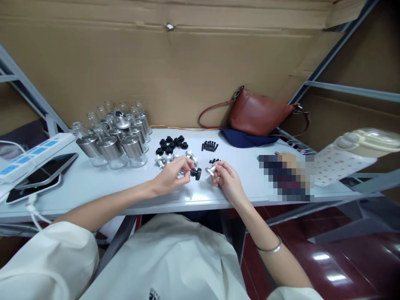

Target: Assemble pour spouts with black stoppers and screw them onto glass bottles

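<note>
Between its thumb and fingers, my left hand pinches a black ribbed stopper whose wide end points right. A small gap away, my right hand grips a silver metal pourer cap by one end, with its round flange turned toward the stopper. Several more silver metal caps lie just behind my left hand, partly covered by it. Farther back sits a group of black stoppers. To the right of these are rows of small black tube-like pieces, and a few shorter black pieces nearer my right hand.
Several glass bottles with metal sleeves stand at left, one topped with a silver pourer. Beyond them are a power strip and phones. A brown handbag rests on dark blue cloth; a spotted bottle is at right.
</note>
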{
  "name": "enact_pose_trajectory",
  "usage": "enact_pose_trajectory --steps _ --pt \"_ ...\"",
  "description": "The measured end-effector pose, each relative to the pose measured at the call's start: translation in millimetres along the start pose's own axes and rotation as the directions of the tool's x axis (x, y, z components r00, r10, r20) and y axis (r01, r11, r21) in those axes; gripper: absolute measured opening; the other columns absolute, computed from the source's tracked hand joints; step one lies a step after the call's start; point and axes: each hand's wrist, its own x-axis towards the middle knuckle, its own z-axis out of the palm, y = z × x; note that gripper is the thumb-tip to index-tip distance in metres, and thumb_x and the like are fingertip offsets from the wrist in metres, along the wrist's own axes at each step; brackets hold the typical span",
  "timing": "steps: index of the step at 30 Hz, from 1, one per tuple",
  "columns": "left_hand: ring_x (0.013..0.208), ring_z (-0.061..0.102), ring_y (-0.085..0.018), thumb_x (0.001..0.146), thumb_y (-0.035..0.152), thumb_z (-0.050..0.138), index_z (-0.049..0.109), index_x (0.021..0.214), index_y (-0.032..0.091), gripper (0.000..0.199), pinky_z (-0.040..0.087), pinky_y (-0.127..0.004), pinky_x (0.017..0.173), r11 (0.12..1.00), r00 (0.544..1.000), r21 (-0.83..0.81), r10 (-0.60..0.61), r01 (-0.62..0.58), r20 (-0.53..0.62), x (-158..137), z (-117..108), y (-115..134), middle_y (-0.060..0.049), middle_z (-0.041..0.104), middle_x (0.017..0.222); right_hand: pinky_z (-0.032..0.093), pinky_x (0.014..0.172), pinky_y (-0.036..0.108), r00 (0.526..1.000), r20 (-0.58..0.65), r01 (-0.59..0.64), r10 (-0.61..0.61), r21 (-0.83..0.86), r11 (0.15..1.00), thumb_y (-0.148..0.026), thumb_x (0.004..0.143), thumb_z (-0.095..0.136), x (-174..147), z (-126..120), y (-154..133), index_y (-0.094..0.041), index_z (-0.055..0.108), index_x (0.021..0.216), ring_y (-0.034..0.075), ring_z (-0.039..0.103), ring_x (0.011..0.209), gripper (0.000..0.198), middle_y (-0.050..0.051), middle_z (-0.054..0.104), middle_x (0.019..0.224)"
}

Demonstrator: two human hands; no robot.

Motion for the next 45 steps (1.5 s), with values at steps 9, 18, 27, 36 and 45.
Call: enact_pose_trajectory --steps 9,18,27,36,45 --pt "0.078 0.059 -0.012 0.071 0.016 0.06 0.042 0.071 0.016 0.017 0.056 -0.028 0.066 0.804 0.932 -0.505 -0.362 0.315 0.005 -3 4 -7 -0.005 0.056 0.091 0.037 0.043 0.022 0.953 0.087 0.291 -0.291 0.004 0.957 -0.03 0.076 0.063 -8 -2 1 -0.021 0.048 0.076 0.01 0.05 0.044 0.018 -0.007 0.05 0.054" --pt "0.077 0.058 -0.01 0.073 0.016 0.058 0.041 0.072 0.016 0.017 0.056 -0.027 0.068 0.813 0.937 -0.486 -0.348 0.321 0.037 -4 6 -4 -0.004 0.056 0.092 0.043 0.051 0.029 0.902 0.188 0.427 -0.39 -0.245 0.87 -0.046 0.078 0.064 -18 5 -3 -0.023 0.045 0.078 0.014 0.055 0.051 0.03 -0.003 0.054 0.062" --pt "0.08 0.058 -0.012 0.074 0.015 0.057 0.042 0.071 0.016 0.016 0.056 -0.029 0.07 0.815 0.937 -0.484 -0.348 0.318 0.029 -4 6 -8 -0.005 0.056 0.091 0.048 0.064 0.03 0.881 0.244 0.464 -0.404 -0.28 0.841 -0.033 0.081 0.065 -17 4 2 -0.022 0.051 0.084 0.015 0.061 0.064 0.018 -0.001 0.058 0.073" --pt "0.08 0.058 -0.012 0.074 0.015 0.058 0.042 0.071 0.016 0.017 0.055 -0.028 0.07 0.828 0.934 -0.458 -0.356 0.324 0.018 -3 3 -6 -0.005 0.056 0.092 0.05 0.071 0.033 0.886 0.235 0.456 -0.399 -0.286 0.843 -0.037 0.082 0.065 -16 3 3 -0.023 0.053 0.087 0.017 0.063 0.073 0.019 0.002 0.061 0.081" --pt "0.08 0.058 -0.012 0.074 0.017 0.059 0.042 0.071 0.016 0.018 0.055 -0.029 0.07 0.822 0.928 -0.456 -0.37 0.342 0.03 -2 2 -5 -0.005 0.056 0.092 0.051 0.077 0.037 0.857 0.275 0.511 -0.436 -0.337 0.791 -0.035 0.082 0.065 -15 0 9 -0.023 0.06 0.088 0.021 0.063 0.082 0.014 0.005 0.065 0.085"
